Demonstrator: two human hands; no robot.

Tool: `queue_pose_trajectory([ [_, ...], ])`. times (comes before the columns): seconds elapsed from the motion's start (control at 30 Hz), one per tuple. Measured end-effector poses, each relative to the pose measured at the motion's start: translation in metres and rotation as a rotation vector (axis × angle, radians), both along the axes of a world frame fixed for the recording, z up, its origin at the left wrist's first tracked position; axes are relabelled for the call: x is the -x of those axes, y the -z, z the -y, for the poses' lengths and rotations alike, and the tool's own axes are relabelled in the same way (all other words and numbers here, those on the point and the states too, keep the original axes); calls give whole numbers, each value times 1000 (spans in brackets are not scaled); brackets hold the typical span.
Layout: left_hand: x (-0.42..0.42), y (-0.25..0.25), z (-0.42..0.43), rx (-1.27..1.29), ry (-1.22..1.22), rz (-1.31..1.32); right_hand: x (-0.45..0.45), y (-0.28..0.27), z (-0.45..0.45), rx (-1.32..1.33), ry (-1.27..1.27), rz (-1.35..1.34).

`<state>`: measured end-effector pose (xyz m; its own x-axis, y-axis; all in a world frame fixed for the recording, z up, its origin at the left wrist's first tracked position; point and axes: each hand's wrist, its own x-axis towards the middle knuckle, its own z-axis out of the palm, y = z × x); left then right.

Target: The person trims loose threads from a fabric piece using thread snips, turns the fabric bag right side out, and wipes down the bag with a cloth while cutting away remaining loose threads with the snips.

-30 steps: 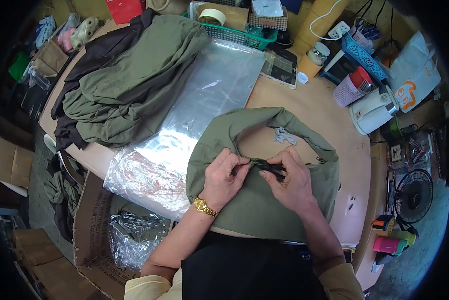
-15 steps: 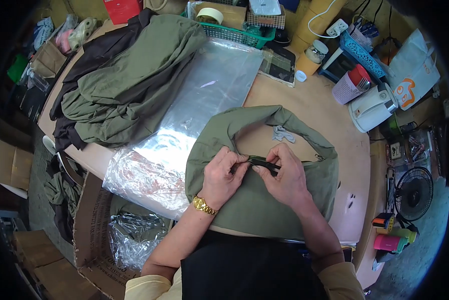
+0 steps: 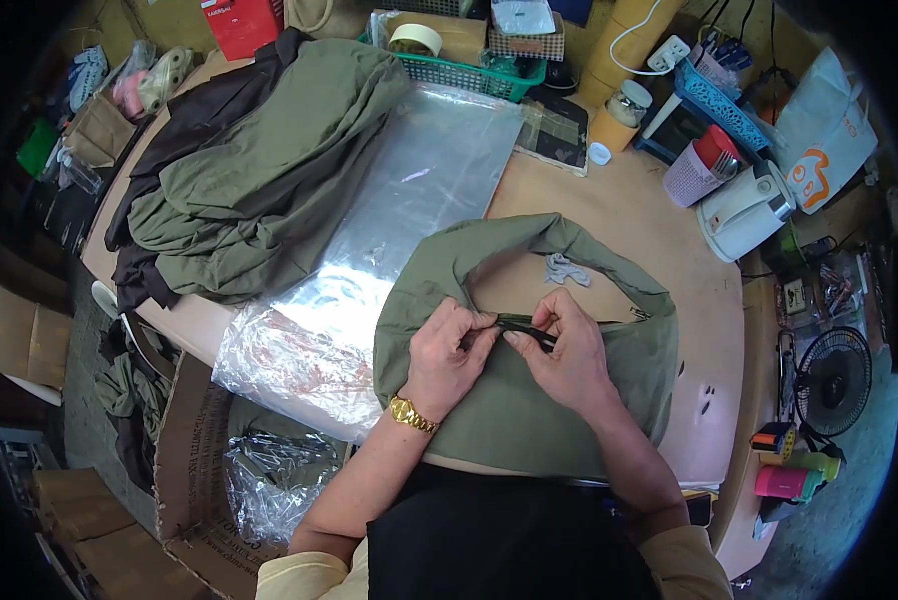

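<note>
An olive-green fabric item point(image 3: 529, 420) with a large looped strap lies in front of me on the table. My left hand point(image 3: 451, 345), with a gold watch on its wrist, pinches the item's zippered edge. Close beside it on the right, my right hand point(image 3: 566, 350) is closed around a small black tool point(image 3: 531, 333), whose tip reaches the fabric at my left fingertips. Exactly what the tip touches is too small to tell. A small grey cloth scrap point(image 3: 566, 270) lies inside the loop.
Olive and dark garments point(image 3: 259, 170) are piled at the back left, beside clear plastic sheets point(image 3: 419, 150). An open cardboard box point(image 3: 184, 450) stands at the lower left. A green basket point(image 3: 459, 75), a white kettle point(image 3: 747, 212) and a fan point(image 3: 834, 382) are farther off.
My right hand has shifted slightly left, toward my left fingertips, with the black tool. My left hand keeps its pinch on the fabric edge.
</note>
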<state>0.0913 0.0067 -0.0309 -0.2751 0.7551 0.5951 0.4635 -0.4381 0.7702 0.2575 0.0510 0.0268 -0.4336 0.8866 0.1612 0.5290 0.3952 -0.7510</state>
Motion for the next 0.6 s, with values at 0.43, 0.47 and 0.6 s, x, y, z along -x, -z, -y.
queue_pose_trajectory([
  [0.43,-2,-5,1,19,8,34,-7,22,-15,328,-37,-348],
  [0.47,-2,-7,2,15,6,37,-7,18,-16,453,-46,-477],
  [0.6,-2,-8,3,32,7,28,-8,9,-15,519,-75,-592],
])
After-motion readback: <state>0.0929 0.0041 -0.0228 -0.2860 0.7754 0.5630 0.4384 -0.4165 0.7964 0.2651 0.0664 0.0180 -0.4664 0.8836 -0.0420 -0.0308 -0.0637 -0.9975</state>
